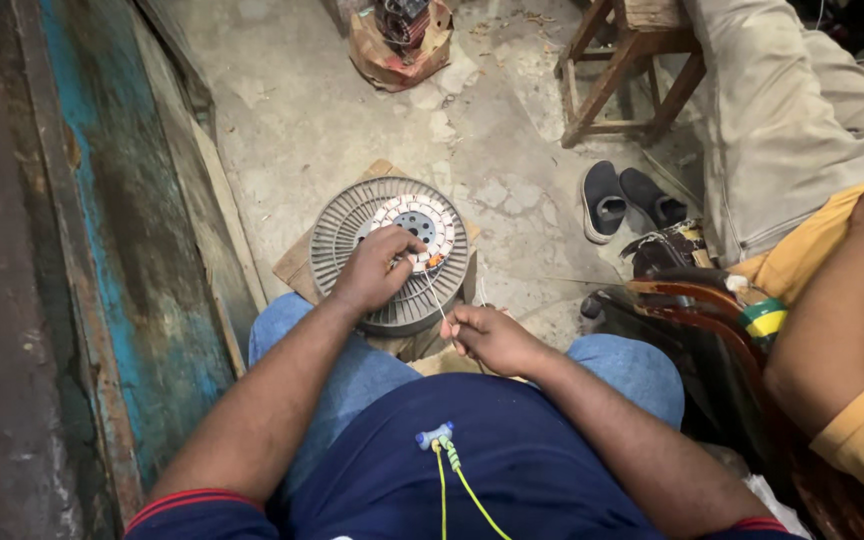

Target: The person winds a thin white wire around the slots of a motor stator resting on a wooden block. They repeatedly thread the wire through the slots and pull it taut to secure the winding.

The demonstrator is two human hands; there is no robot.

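The left hand (372, 270) is pressing the heavy, rigid motor stator (390, 250); the right hand (487, 335) fingers are pinching thin, springy wire (436, 298), probably easily kinked.

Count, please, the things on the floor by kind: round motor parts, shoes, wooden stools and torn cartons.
Round grey motor part, under the left hand: 1
Black shoes: 2
Wooden stool: 1
Torn carton: 1
Total: 5
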